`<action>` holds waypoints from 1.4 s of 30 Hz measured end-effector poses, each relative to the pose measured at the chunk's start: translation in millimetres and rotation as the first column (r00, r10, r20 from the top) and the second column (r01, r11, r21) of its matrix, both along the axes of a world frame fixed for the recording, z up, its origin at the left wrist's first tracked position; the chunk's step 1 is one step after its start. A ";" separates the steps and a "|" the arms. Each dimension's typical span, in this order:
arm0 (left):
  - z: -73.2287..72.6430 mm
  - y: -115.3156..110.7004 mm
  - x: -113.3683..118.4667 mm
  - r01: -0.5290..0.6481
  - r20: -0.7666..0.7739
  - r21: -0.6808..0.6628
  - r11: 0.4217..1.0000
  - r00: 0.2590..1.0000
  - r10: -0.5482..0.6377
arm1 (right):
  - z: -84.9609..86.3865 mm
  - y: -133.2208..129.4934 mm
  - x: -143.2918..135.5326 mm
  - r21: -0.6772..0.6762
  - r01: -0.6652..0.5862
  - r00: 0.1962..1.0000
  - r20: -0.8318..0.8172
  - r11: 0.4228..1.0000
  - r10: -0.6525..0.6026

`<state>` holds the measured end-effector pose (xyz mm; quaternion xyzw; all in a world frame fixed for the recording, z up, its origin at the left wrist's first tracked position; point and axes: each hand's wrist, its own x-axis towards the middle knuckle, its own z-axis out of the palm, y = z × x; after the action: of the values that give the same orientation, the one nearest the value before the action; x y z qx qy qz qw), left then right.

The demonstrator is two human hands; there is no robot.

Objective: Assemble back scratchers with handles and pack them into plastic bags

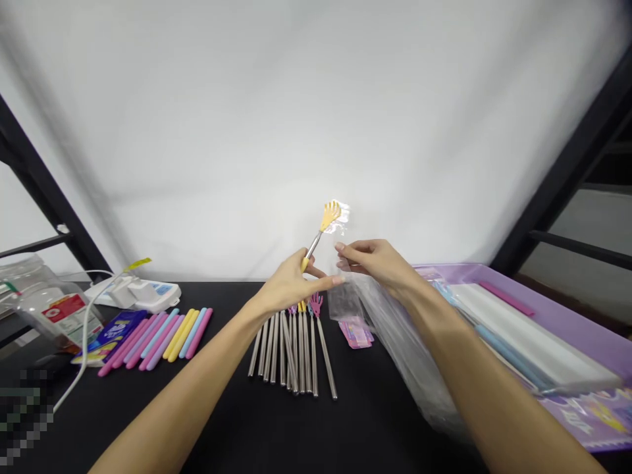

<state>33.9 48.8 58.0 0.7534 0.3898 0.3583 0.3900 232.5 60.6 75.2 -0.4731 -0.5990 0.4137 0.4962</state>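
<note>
My left hand (292, 282) is closed round a yellow hand-shaped back scratcher (330, 214) with a metal rod, its head raised and tilted to the right. A clear plastic bag (343, 301) hangs between my hands, and shiny film shows behind the scratcher's head. My right hand (371, 260) pinches the bag with thumb and fingers. Whether my left thumb touches the bag I cannot tell. Below my hands lies a row of metal-rod back scratchers (301, 355) with pink, yellow and blue heads. Pink printed cards (356, 333) lie right of them.
Coloured tubes (168, 337) lie side by side at the left. Behind them are a purple packet (118, 336), a white power strip (143, 293) and a clear jar (59, 316). A pile of clear bags (409, 355) and a purple tray (557, 299) are at the right.
</note>
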 end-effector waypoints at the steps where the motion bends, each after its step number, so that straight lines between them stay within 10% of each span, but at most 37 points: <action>1: -1.0 2.0 -1.9 -0.005 0.003 0.007 1.000 1.000 0.005 | -2.5 1.8 -1.2 0.014 0.019 1.000 0.006 1.000 -0.019; 8: -4.9 14.4 -9.5 0.058 -0.017 0.099 0.993 0.998 -0.057 | -10.1 4.2 -4.2 -0.039 -0.018 0.920 -0.393 0.999 0.001; 13: 7.1 14.5 -23.0 0.177 -0.168 0.142 0.974 0.974 -0.152 | -14.1 4.6 3.5 -0.314 -0.389 0.921 -0.163 0.866 0.354; 18: 32.2 8.6 -49.2 0.222 -0.407 0.078 0.972 0.897 -0.172 | -17.7 16.9 11.0 -0.072 -0.013 0.998 -0.066 0.997 0.008; 22: 45.4 4.8 -67.9 0.248 -0.509 -0.147 0.958 0.811 -0.288 | -13.3 17.7 14.1 0.075 0.215 0.966 -0.165 0.974 -0.201; 42: 31.8 11.2 -61.0 0.157 -0.662 0.162 0.974 0.749 -0.010 | -0.6 7.1 17.1 0.159 0.314 0.949 -0.055 0.936 -0.309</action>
<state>-27.1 60.1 89.9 0.8842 0.4280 0.0916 0.1631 249.6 67.7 74.6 -0.5131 -0.5416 0.2855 0.6016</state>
